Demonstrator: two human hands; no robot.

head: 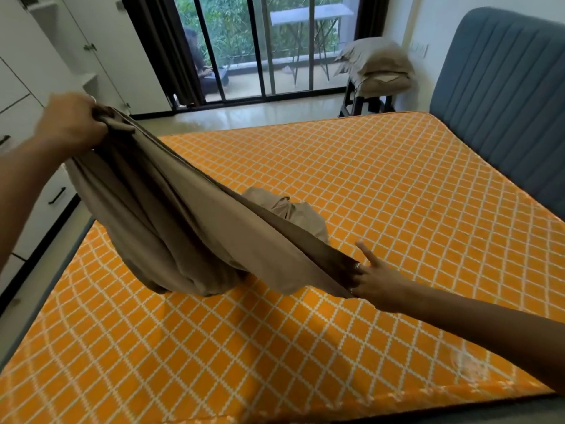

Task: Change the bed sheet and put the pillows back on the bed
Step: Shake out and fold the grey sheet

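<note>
A beige-brown bed sheet point(171, 215) hangs bunched above the bare orange mattress point(382, 191) with its white diamond pattern. My left hand point(72, 120) grips one gathered end of the sheet, raised at the upper left. My right hand point(374, 278) pinches the sheet's edge lower down, near the middle of the bed, with the index finger pointing out. The sheet stretches taut between both hands, and its loose bulk sags onto the mattress. Two beige pillows point(377, 67) lie stacked on a dark stool point(356, 101) beyond the bed.
A blue padded headboard point(501, 96) stands along the right. White wardrobes point(36, 65) line the left wall. Sliding glass doors point(260, 47) with dark curtains open onto a balcony, where a person point(201, 61) sits. Glossy floor runs between the bed and the doors.
</note>
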